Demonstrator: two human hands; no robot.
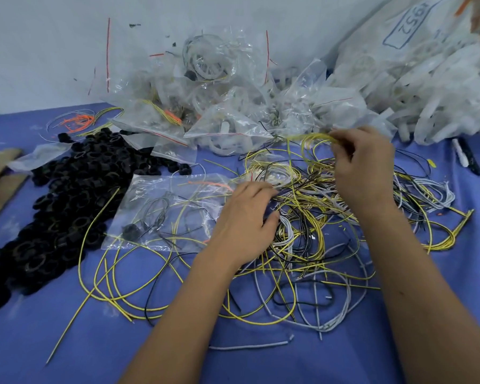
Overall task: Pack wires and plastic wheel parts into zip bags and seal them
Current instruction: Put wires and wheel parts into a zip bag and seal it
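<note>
Wire tangle [311, 223] spread on blue table [67, 342], yellow, black, grey strands mixed. Right hand [363, 167] over far side of tangle, fingers curled, pinching looped yellow wire [313, 139] lifted clear of heap. Left hand [244, 220] on left edge of tangle, fingers bent down into strands; grip on any wire cannot tell. Zip bag [164, 212] flat just left of tangle, holding few wires. Black ring pile [58, 206] further left. Filled bag heap [219, 101] behind tangle. White wheel parts [432, 87] behind tangle, to right. Marker [466, 156] right of tangle.
</note>
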